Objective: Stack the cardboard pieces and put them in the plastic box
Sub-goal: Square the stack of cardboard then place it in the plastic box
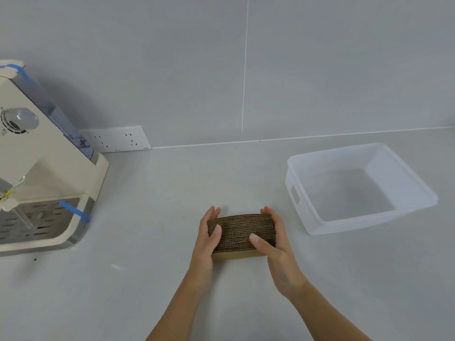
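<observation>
Single head-worn view, looking forward and down

It looks close over the tabletop [152,279] from its near edge toward the far edge, where the wall [172,57] rises; forearms enter from below.

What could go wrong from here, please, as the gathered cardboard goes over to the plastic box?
1. The cardboard stack is held only by sideways pressure between the left hand and right hand; loose middle pieces could slip out when lifted.
2. Its layers look slightly bowed and uneven, so they may fan apart.
3. The plastic box sits off to the right and looks light; a clipped rim might shift it.
</observation>
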Motion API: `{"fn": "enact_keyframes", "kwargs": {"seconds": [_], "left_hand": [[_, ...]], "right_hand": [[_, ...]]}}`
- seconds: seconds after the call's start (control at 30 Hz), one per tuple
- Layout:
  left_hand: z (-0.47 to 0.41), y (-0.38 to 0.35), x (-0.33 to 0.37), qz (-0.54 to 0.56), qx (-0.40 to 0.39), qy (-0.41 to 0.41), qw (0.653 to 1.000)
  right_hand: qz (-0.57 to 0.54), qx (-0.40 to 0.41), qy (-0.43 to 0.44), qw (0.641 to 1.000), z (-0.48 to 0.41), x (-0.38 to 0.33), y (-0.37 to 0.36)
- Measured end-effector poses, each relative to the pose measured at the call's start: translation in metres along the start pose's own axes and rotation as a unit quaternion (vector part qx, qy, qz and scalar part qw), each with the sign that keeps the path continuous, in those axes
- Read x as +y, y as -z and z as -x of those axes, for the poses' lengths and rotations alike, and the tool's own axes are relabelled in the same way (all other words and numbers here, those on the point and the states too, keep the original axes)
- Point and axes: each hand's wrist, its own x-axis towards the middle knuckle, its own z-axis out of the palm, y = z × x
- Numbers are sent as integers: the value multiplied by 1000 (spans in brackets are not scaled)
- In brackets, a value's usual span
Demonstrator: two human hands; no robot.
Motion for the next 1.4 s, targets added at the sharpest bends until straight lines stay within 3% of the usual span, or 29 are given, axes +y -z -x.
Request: {"fn": "enact_keyframes", "kwargs": {"seconds": [0.1,0.33,0.5,0.63,0.73,0.9,1.07,1.13,1.4], "left_hand": [[2,-2,2,-13,32,-11,999],[3,-8,-5,-19,80,-9,997],[2,-7,-3,-15,85,-10,996],[-1,-5,-4,-2,69,9,998],[-1,-5,-5,-9,63,13,998],[-2,12,-1,-6,-31,54,998],[1,33,-3,-197,-130,56,970],[-1,36,-2,-259,-115,33,959],[-3,40,-6,-320,-68,-21,945]], "right_hand": [[21,32,30,999,-1,1,-1],[19,52,1,998,-5,10,0],[47,-41,-41,997,-6,4,12],[188,-145,-75,968,-11,-8,28],[266,-117,-38,956,-16,-7,28],[243,-90,-29,965,-17,-2,27],[236,-93,-27,967,-17,-2,28],[251,-99,-28,962,-17,-4,28],[304,-167,-42,937,-18,-20,40]]}}
